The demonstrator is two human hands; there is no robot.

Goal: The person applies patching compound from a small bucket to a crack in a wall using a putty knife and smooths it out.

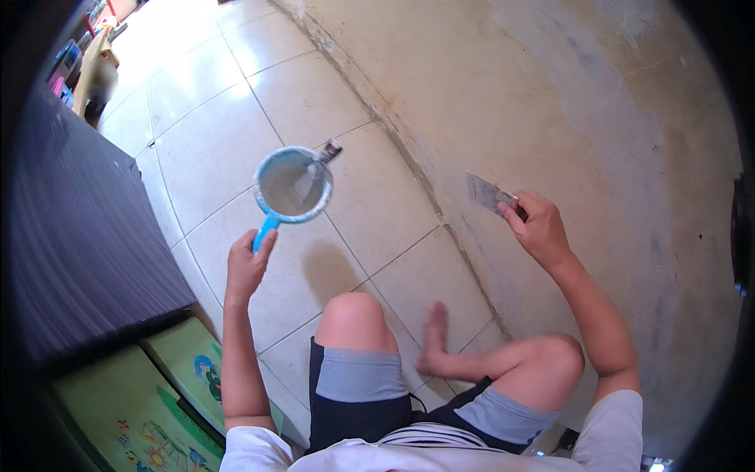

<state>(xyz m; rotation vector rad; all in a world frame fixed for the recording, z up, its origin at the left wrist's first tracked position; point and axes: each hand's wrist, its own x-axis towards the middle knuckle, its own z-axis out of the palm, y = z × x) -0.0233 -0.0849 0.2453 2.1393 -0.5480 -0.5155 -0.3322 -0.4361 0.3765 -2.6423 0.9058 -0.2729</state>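
Observation:
My left hand (248,263) grips the handle of a blue plastic dipper (274,217), held above the tiled floor. Greyish, wet-looking stuff (285,187) lies inside it, and whitish smears coat its rim. A second scraper (307,182) leans in the dipper, its blade inside and its dark handle poking out over the far right rim. Off to the right, my right hand (539,228) is closed around a putty knife (486,191) with a flat, grey-smeared blade. That blade points up and left in front of the wall; whether it touches the surface I cannot tell.
A patched, plastered wall (629,181) fills the right side, meeting the light floor tiles (204,149) along a rough, cracked edge. Green drawers (118,401) with cartoon pictures and a dark draped cover (94,228) stand at left. My bent legs (358,326) are below.

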